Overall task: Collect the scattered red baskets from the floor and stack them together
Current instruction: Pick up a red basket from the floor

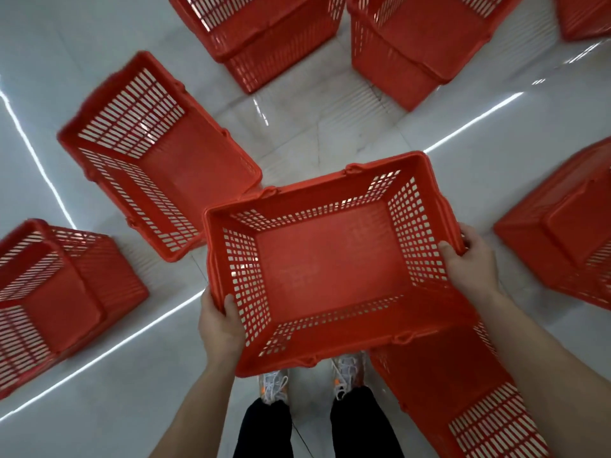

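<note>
I stand on a glossy white tiled floor (330, 127) holding one red basket (327, 262) level in front of me, its open mouth facing up — my left hand (220, 320) is clamped on the rim of its left short end, thumb hooked inside the mesh wall, and my right hand (471, 264) is closed over the rim of the right short end. Below it, between my forearms, my white sneakers (274, 385) and black trousers show. Other baskets lie scattered around me: a tipped basket (155, 153) on its side just beyond the held one, to the left, its mouth turned toward me; an overturned basket (59, 299) at far left, base showing; two baskets (264, 31) side by side at the top of the frame, the right one (410, 44) also tilted away; another overturned one (568, 226) at the right edge; and a basket on the floor (463, 391) beside my right foot, partly hidden under the one I hold. A sliver of a further basket (585, 14) shows at the top right corner.
</note>
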Motion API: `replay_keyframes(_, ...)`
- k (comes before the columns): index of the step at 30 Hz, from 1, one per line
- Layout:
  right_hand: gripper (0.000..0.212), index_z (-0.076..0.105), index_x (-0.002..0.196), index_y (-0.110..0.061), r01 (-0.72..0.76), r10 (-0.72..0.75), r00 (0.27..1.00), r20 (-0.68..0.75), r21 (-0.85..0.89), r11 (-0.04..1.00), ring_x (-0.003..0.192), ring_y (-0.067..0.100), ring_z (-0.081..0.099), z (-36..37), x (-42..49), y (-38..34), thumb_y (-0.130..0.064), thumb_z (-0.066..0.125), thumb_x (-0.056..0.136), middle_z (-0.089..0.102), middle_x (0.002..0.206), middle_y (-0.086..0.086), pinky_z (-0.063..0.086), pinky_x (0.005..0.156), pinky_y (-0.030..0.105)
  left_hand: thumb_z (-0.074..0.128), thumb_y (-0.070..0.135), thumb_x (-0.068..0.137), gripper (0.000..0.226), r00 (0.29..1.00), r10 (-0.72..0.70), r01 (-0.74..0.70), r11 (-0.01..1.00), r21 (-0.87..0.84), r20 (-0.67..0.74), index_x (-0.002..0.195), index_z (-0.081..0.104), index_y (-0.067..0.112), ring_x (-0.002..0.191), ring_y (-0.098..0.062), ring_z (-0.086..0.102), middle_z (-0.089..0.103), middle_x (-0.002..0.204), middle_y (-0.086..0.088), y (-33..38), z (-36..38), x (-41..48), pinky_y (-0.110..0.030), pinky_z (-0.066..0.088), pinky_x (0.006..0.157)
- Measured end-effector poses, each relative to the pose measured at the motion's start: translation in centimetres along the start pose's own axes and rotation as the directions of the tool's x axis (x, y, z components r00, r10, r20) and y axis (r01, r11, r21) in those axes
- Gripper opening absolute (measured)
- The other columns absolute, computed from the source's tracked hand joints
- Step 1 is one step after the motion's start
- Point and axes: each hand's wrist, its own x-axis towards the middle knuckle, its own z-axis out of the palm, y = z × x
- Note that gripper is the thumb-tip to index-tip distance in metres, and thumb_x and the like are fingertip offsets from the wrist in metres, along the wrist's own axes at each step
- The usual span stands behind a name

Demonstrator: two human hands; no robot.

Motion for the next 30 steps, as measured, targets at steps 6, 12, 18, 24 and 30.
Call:
replay_keyframes(6, 0.04, 0.063, 0.129, -0.017, -0.02, 0.02, 1.0, 0.0, 0.104, 0.994, 0.095, 0.011, 0.068, -9.2, -5.3, -12.8, -0.009, 0.066, 0.089, 0.071, 0.107, -0.002, 0.05, 0.092, 0.03, 0.054, 0.021, 0.099, 0.029, 0.998, 0.062, -0.062, 0.998, -0.012, -0.009, 0.124, 0.059, 0.008, 0.101, -0.037, 0.063, 0.069, 0.111, -0.016, 11.7, -12.8, -2.3, -0.039, 0.044, 0.082)
replay_keyframes(12, 0.038, 0.064, 0.125, -0.02, 0.02, -0.006, 0.997, -0.08, 0.178, 0.984, 0.091, 0.017, 0.069, -16.5, -7.5, -26.9, -0.011, 0.068, 0.088, 0.07, 0.1, -0.002, 0.053, 0.088, 0.034, 0.057, 0.017, 0.098, 0.033, 0.984, 0.176, -0.179, 0.98, -0.091, -0.041, 0.129, 0.059, 0.007, 0.109, -0.035, 0.061, 0.067, 0.119, -0.016, 24.7, -24.4, -1.6, -0.037, 0.042, 0.087)
replay_keyframes(18, 0.034, 0.066, 0.121, -0.019, 0.049, -0.023, 0.991, -0.135, 0.199, 0.979, 0.091, 0.021, 0.069, -20.5, -6.8, -39.9, -0.014, 0.068, 0.087, 0.073, 0.1, 0.0, 0.053, 0.087, 0.035, 0.054, 0.024, 0.098, 0.031, 0.976, 0.212, -0.219, 0.959, -0.178, -0.06, 0.129, 0.058, 0.016, 0.101, -0.03, 0.062, 0.068, 0.113, -0.008, 34.0, -31.7, 1.0, -0.043, 0.047, 0.089)
replay_keyframes(24, 0.043, 0.065, 0.128, -0.019, 0.081, -0.053, 0.982, -0.181, 0.15, 0.985, 0.092, 0.016, 0.064, -20.5, -2.8, -51.7, -0.019, 0.07, 0.086, 0.068, 0.096, -0.005, 0.045, 0.087, 0.027, 0.056, 0.021, 0.098, 0.036, 0.974, 0.212, -0.227, 0.941, -0.252, -0.085, 0.131, 0.057, 0.009, 0.108, -0.034, 0.06, 0.066, 0.118, -0.013, 41.6, -35.9, 7.6, -0.038, 0.043, 0.09)
replay_keyframes(30, 0.042, 0.065, 0.127, -0.016, 0.177, -0.143, 0.972, -0.185, 0.179, 0.968, 0.085, 0.004, 0.065, -19.6, 4.0, -60.2, -0.012, 0.07, 0.086, 0.068, 0.094, -0.014, 0.046, 0.086, 0.021, 0.055, 0.023, 0.098, 0.038, 0.983, 0.152, -0.177, 0.929, -0.325, -0.101, 0.133, 0.057, 0.01, 0.107, -0.032, 0.062, 0.067, 0.119, -0.012, 47.5, -35.7, 13.5, -0.04, 0.046, 0.092)
